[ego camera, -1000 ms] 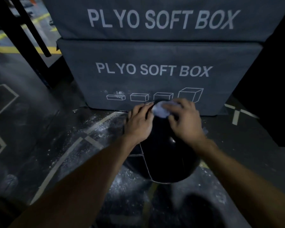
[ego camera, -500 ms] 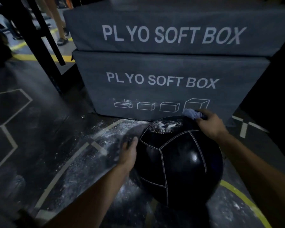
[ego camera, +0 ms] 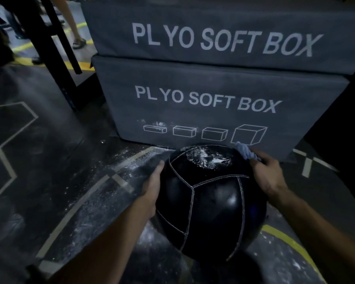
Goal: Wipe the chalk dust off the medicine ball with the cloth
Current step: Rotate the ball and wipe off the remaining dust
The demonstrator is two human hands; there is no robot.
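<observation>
A large black medicine ball (ego camera: 211, 203) with pale seams rests on the dark floor in front of me. A white patch of chalk dust (ego camera: 209, 157) covers its top far side. My left hand (ego camera: 153, 187) lies flat against the ball's left side, fingers pointing away from me. My right hand (ego camera: 268, 175) is on the ball's upper right and grips a bunched pale blue cloth (ego camera: 245, 151), which sticks out past my fingers just right of the chalk patch.
Two stacked grey foam boxes (ego camera: 213, 103) marked PLYO SOFT BOX stand right behind the ball. Chalk dust (ego camera: 103, 201) is scattered over the floor to the left. A black metal rack leg (ego camera: 49, 50) rises at the upper left, with a person's sandalled foot (ego camera: 78, 43) beyond it.
Both hands were on top of the ball with the cloth; they moved apart to its sides, baring the chalk patch. The ball looms nearer and larger.
</observation>
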